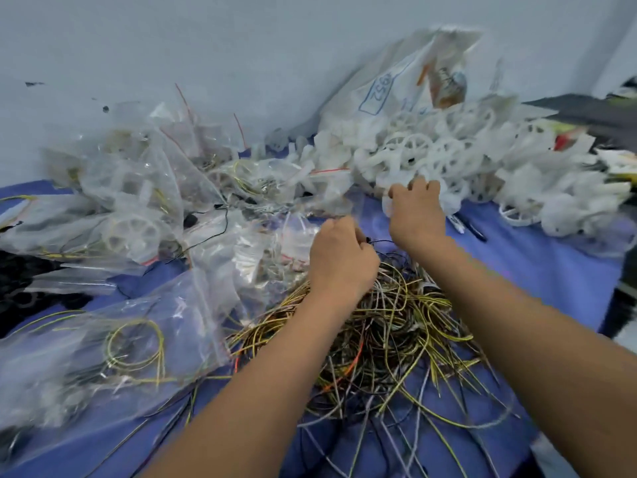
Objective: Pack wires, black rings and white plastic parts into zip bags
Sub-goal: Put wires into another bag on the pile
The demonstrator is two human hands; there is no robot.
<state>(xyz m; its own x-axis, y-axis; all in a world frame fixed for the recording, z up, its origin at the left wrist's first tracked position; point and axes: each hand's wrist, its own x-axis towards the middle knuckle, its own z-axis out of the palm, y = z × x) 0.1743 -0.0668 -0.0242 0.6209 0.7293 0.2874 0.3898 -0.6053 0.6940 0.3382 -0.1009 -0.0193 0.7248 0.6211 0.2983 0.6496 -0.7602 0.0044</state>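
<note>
A tangled heap of yellow, grey and black wires [389,326] lies on the blue cloth [551,270] in front of me. My left hand [339,257] is curled above the heap's far edge. It grips the edge of a clear zip bag [303,222], and a thin black wire shows at its fingers. My right hand [417,208] reaches to the near edge of the pile of white plastic parts [448,157], fingers curled on a white part [388,203]. Black rings [20,270] lie at the far left.
Filled zip bags [138,208] are heaped at the left and back. A large bag with yellow wire [120,346] lies front left. A white sack [396,84] leans on the wall. A pen [472,229] lies right of my right hand.
</note>
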